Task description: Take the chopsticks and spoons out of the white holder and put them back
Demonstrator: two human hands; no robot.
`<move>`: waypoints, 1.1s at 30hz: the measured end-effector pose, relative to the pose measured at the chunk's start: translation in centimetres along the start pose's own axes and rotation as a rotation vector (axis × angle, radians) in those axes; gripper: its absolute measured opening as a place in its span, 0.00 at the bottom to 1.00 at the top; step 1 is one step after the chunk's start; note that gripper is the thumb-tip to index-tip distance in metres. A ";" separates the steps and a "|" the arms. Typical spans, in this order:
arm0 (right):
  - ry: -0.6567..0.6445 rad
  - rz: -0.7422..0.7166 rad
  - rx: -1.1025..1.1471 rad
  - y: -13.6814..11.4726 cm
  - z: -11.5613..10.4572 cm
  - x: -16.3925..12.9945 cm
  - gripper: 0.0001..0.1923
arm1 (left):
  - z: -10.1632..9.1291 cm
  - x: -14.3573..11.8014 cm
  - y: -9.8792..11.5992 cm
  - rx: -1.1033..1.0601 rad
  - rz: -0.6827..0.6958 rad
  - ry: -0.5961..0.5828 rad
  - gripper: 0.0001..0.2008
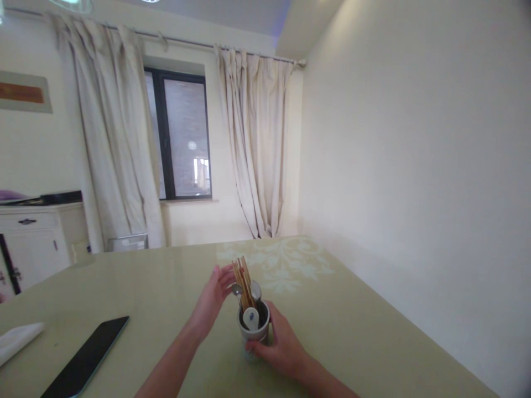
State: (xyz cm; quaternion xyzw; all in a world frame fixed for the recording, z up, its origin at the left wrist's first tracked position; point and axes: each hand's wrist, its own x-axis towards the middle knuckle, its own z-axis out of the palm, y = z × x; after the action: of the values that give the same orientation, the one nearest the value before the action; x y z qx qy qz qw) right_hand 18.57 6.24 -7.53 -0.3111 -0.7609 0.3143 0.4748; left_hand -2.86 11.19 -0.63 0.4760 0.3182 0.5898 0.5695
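Note:
A grey ceramic utensil cup stands on the pale green table. It holds a bundle of wooden chopsticks, metal spoons and a white ceramic spoon. My right hand grips the cup's side from the right and near side. My left hand reaches in from the left, fingers spread, fingertips touching the chopsticks near their tops.
A black phone lies face up at the near left, with a white folded cloth beside it. A white cabinet stands at the far left. The wall runs along the table's right edge. Curtains and a window are behind.

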 end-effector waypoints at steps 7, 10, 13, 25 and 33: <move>0.001 -0.007 0.054 0.1 0.0 -0.2 0.34 | 4.0 1.7 4.3 0.292 -0.089 -0.182 0.32; 0.006 0.003 0.062 0.2 0.2 -0.3 0.33 | 5.0 1.8 4.9 0.446 -0.028 -0.255 0.29; 0.015 0.036 0.052 0.3 0.3 -0.4 0.32 | 5.7 1.7 5.4 0.516 0.013 -0.331 0.26; 0.010 0.047 0.048 0.8 0.2 -0.5 0.34 | 7.2 0.3 8.8 0.389 0.103 -0.286 0.21; -0.024 0.027 0.095 0.1 -0.2 -0.3 0.35 | 5.1 -2.0 15.6 0.319 0.281 -0.050 0.19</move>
State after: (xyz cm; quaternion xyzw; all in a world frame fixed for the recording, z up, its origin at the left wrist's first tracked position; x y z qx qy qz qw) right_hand 18.91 6.06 -7.68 -0.2948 -0.7464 0.3602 0.4756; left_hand -4.12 6.08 15.04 0.6141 0.3238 0.5937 0.4069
